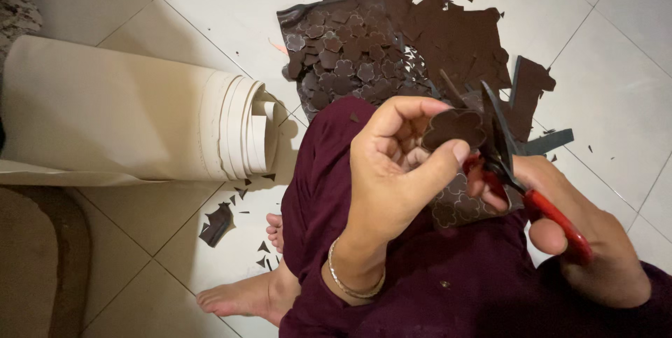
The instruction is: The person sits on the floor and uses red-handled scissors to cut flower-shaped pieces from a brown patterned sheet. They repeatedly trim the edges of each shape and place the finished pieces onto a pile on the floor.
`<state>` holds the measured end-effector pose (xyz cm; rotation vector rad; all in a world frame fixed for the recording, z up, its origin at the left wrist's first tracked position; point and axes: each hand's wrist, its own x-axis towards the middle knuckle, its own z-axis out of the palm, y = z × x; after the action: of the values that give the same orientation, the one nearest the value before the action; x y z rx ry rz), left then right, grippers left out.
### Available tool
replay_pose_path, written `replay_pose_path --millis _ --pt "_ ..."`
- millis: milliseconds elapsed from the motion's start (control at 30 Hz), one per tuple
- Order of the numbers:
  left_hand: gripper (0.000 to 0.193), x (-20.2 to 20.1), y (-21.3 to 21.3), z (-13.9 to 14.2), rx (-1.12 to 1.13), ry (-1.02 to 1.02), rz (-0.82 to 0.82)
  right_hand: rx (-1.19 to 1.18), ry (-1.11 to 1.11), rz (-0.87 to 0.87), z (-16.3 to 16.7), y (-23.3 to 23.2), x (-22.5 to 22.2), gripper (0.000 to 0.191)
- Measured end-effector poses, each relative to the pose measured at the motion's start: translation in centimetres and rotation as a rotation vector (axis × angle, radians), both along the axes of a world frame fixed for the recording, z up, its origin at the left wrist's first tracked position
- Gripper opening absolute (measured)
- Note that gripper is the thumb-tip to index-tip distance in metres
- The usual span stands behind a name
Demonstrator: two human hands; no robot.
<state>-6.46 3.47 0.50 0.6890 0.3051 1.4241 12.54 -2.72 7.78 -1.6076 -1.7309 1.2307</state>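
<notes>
Two hands raised over the lap, left hand [392, 163] pinching a brown flower cutout [455, 128], right hand [581, 240] gripping red-handled scissors [521, 177]

White tiled floor [616, 65]; cream roll [133, 117], pile of brown flower cutouts [343, 58], dark offcuts [217, 222] lie on it.

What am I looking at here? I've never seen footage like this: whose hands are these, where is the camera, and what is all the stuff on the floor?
There is one view, from a camera on the person's head, looking down at their lap. The left hand pinches a brown flower-shaped piece. The right hand works red-handled scissors against its edge. The person sits on a white tiled floor, bare feet visible. Ahead lies a pile of cut brown flowers and brown scrap sheets; to the left lies a cream roll of sheet material.
</notes>
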Motion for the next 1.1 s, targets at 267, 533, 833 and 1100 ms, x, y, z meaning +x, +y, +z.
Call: replay_pose_path --millis 267,533,833,1100 --pt "0.025 -0.1 -0.2 0.4 -0.038 -0.027 0.025 0.024 -0.131 0.018 0.7 0.0 0.0 0.096" --pt "0.024 0.0 0.0 0.4 -0.037 0.016 0.053 -0.077 0.027 -0.025 0.3 0.8 -0.8 0.098" --pt "0.024 0.9 -0.1 0.2 -0.046 -0.036 0.083 -0.077 0.125 0.023 -2.3 1.7 -0.2 0.103" --pt "0.024 1.0 0.1 0.4 -0.054 -0.071 0.062 -0.092 0.247 0.103 -9.3 3.0 5.1 0.108"
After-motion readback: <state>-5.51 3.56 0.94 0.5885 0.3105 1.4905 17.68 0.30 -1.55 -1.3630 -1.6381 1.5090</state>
